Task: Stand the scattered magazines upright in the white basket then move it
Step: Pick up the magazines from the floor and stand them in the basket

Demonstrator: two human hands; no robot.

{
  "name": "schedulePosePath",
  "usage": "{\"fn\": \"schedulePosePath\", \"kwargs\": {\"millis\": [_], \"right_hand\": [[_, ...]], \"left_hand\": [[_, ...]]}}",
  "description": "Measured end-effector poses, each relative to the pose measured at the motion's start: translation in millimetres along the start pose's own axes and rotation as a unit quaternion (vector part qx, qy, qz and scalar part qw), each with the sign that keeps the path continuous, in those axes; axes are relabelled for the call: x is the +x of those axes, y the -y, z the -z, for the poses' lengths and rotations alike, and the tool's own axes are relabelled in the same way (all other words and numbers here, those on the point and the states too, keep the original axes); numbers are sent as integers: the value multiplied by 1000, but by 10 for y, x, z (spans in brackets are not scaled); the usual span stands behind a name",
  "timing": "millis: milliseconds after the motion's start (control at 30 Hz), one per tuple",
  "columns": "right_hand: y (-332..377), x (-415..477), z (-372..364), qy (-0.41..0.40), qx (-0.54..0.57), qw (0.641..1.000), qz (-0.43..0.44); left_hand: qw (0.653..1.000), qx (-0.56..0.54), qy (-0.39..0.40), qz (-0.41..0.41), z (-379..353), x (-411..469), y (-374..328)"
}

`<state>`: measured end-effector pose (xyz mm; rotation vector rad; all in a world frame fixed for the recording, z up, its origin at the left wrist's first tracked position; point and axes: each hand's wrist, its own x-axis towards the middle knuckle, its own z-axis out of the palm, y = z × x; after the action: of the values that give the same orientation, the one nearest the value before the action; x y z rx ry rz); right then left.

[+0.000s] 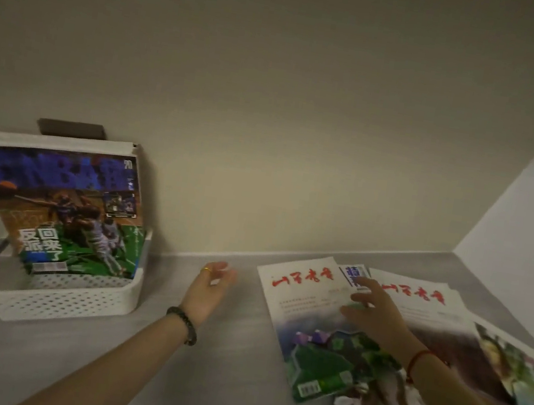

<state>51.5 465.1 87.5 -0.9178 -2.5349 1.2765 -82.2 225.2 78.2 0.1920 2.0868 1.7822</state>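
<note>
Already a few magazines stand leaning in the white perforated plastic basket at the worktop's left. Several glossy magazines remain scattered right, where the right hand rests spread; the left hand hovers open, empty.

Likely a home room, plain beige wall, grey tabletop, scattered magazines, white storage basket

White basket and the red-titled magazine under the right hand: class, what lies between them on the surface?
In the head view, only the empty left hand hovers between the white basket and that magazine; the grey surface there is otherwise bare.
</note>
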Motion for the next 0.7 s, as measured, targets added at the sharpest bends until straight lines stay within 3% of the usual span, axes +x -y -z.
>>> {"fn": "schedulePosePath", "kwargs": {"millis": [267, 400, 500, 700], "right_hand": [[-784, 288, 333, 26, 49, 997, -61], [-970, 413, 303, 62, -30, 997, -33], [-1047, 511, 249, 92, -104, 990, -10], [-1088, 668, 153, 107, -57, 991, -52]], "left_hand": [[996, -5, 52, 74, -891, 28, 381], [988, -62, 66, 124, -1120, 54, 571], [988, -69, 32, 135, -1210, 109, 677], [963, -163, 58, 206, -1233, 260, 669]]}}
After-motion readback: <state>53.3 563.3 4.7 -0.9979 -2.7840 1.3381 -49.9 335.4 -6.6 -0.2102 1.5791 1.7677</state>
